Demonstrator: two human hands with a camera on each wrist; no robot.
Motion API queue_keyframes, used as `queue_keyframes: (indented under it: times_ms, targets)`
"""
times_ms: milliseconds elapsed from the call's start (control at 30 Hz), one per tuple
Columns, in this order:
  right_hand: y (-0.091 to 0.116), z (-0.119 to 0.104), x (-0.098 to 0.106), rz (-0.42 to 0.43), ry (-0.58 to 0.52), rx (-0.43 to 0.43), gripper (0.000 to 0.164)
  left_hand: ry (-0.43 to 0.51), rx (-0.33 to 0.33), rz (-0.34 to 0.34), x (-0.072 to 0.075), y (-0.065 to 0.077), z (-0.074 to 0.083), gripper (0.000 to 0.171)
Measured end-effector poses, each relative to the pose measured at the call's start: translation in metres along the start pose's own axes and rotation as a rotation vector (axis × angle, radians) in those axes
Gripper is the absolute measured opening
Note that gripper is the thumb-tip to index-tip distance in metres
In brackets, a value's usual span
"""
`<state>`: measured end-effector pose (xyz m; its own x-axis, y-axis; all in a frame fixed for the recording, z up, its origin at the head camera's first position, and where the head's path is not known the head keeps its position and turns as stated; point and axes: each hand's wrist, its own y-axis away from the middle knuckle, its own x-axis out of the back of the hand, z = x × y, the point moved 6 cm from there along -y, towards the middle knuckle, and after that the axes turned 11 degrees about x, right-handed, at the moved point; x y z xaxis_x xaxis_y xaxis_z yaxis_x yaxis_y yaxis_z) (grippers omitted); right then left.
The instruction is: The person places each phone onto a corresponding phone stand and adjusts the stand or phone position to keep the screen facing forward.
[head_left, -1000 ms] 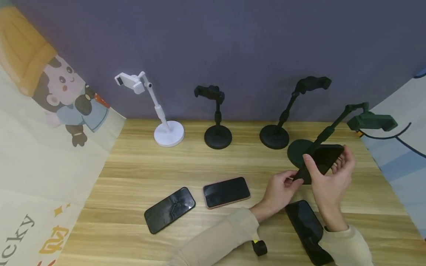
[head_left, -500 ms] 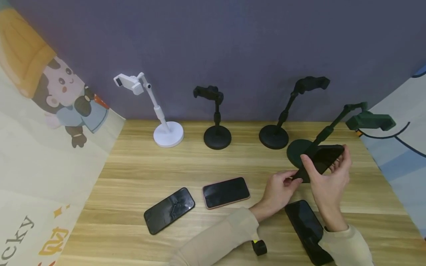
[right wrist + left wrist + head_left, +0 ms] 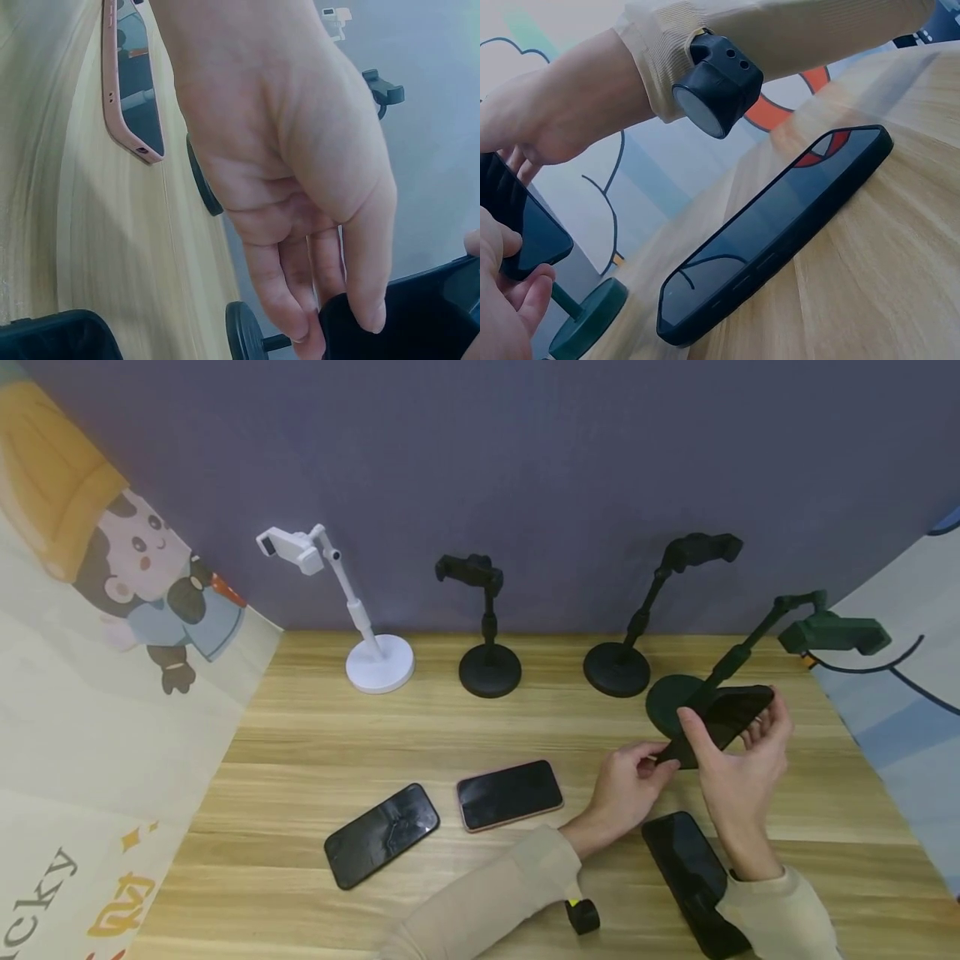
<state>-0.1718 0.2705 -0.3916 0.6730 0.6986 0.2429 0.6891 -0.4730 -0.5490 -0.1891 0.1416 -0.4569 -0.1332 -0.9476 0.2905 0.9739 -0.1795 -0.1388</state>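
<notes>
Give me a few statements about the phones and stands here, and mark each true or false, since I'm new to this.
1. A white stand, two black stands and a green stand are on the table. True.
2. The green stand has a phone mounted in it. False: it holds none.
3. The held phone is in the grip of both the left hand and the right hand. True.
4. The pink-edged phone lies screen down. False: the pink-edged phone lies screen up.
5. Counting the held one, there are four phones in view. True.
6. The white stand is between the two black ones. False: it is left of both.
</notes>
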Motion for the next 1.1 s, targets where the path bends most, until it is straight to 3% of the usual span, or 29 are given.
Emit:
queue_keyframes:
  times_ms: [433,600,833,1000,1100]
  targets:
    - [-0.007,-0.017,0.009,0.149,-0.093,0.098,0.08,0.01,-0.027,-0.036,0.0,-0.006,0.013,0.027]
    - [-0.013,-0.02,0.015,0.17,-0.098,0.134,0.077,0.013,-0.058,-0.061,0.0,-0.008,0.021,0.027]
    - [-0.02,-0.022,0.024,0.172,-0.137,0.264,0.076,0.073,-0.075,-0.129,0.002,-0.011,0.028,0.025]
    - [-0.024,-0.028,0.029,0.209,-0.211,0.233,0.073,0.116,-0.075,-0.179,0.007,-0.01,0.032,0.023]
    - [-0.025,-0.035,0.032,0.225,-0.243,0.232,0.073,0.105,-0.129,-0.172,0.013,-0.009,0.041,0.02]
